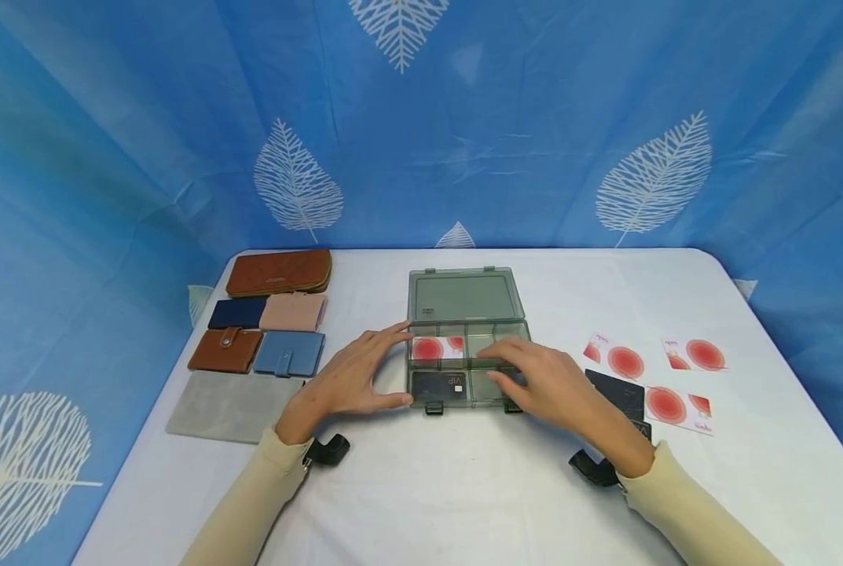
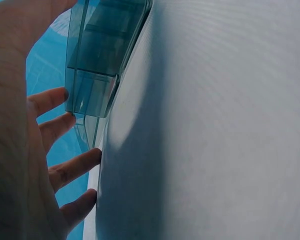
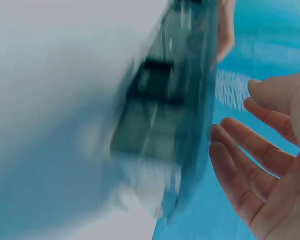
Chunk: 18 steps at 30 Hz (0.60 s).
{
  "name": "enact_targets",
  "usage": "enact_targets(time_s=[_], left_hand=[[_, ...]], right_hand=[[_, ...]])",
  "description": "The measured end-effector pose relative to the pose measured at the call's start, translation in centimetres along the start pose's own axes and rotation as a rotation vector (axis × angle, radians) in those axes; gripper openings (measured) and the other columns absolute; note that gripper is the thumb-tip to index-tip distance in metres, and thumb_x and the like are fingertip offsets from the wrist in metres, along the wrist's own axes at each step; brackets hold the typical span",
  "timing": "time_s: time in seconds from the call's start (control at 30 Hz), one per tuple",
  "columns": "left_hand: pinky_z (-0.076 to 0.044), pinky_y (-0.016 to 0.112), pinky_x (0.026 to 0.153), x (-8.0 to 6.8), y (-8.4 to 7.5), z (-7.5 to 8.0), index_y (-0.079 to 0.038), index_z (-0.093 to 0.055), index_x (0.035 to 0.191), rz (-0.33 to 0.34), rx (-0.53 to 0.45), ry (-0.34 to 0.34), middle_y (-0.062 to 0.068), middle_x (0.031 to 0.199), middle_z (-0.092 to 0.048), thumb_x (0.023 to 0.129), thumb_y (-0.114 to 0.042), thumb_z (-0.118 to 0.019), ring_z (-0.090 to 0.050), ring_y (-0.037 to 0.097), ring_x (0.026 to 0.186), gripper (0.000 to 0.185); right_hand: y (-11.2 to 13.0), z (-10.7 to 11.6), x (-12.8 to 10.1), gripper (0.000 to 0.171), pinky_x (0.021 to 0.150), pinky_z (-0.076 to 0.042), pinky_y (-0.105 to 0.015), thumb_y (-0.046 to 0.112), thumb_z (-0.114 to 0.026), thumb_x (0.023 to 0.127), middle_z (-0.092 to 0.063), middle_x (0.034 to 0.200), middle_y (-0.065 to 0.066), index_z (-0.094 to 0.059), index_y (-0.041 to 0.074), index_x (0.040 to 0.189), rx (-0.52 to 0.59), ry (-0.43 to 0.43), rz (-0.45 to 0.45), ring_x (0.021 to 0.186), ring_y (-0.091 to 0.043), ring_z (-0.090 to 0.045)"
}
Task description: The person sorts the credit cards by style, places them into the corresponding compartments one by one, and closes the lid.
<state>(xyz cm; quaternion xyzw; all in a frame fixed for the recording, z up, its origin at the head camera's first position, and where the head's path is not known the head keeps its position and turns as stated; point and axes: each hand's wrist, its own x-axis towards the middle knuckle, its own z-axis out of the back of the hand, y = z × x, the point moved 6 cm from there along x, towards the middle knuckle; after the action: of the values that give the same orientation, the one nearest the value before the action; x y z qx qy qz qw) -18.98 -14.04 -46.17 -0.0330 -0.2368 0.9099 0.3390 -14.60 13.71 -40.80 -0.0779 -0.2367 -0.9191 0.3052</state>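
Note:
A translucent grey-green compartment box (image 1: 473,367) lies on the table with its lid (image 1: 466,295) laid back. A white card with red circles (image 1: 438,348) lies in its back left compartment, and a black VIP card (image 1: 438,385) in the front left one. My left hand (image 1: 353,373) is spread along the box's left side, thumb by the front corner; in the left wrist view fingertips touch the plastic wall (image 2: 92,92). Over the right compartments hovers my right hand (image 1: 544,381), fingers loosely bent; the right wrist view shows nothing held in the right hand (image 3: 270,170).
At the right lie several white-and-red cards (image 1: 679,407) and black cards (image 1: 615,393), partly behind my right wrist. On the left are a brown zip wallet (image 1: 278,272), a brown snap wallet (image 1: 225,350), a blue wallet (image 1: 289,350), a pink one (image 1: 290,312) and a grey pouch (image 1: 230,405).

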Motion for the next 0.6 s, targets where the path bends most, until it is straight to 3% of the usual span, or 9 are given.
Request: enact_targets(time_s=[0.1,0.27,0.6], left_hand=[[-0.045,0.061,0.113,0.0,-0.1,0.1,-0.02,-0.039,0.168,-0.001,0.003,-0.001,-0.001,0.178,-0.027,0.086,-0.067,-0.078,-0.048,0.032,0.148,0.102],[-0.045,0.062,0.113,0.0,-0.1,0.1,-0.02,-0.039,0.168,-0.007,0.002,-0.002,-0.001,0.178,-0.028,0.086,-0.067,-0.078,-0.048,0.032,0.148,0.102],[-0.045,0.064,0.112,0.0,-0.2,0.2,-0.018,-0.04,0.168,-0.027,0.002,-0.005,0.003,0.178,-0.028,0.086,-0.064,-0.079,-0.048,0.034,0.147,0.102]], right_hand=[[-1.3,1.5,-1.0,0.036,0.06,-0.052,-0.03,0.021,-0.082,0.098,-0.075,0.123,-0.004,-0.074,0.016,0.133,0.01,-0.046,-0.013,0.093,-0.019,-0.075],[-3.9,3.0,-3.0,0.04,0.067,-0.06,-0.036,0.016,-0.084,0.094,-0.075,0.12,-0.005,-0.074,0.015,0.133,-0.019,-0.079,-0.079,0.093,-0.02,-0.074],[-8.5,4.4,-7.7,0.043,0.068,-0.059,-0.04,0.018,-0.088,0.091,-0.075,0.119,-0.01,-0.075,0.013,0.132,-0.093,0.012,-0.282,0.1,-0.03,-0.072]])
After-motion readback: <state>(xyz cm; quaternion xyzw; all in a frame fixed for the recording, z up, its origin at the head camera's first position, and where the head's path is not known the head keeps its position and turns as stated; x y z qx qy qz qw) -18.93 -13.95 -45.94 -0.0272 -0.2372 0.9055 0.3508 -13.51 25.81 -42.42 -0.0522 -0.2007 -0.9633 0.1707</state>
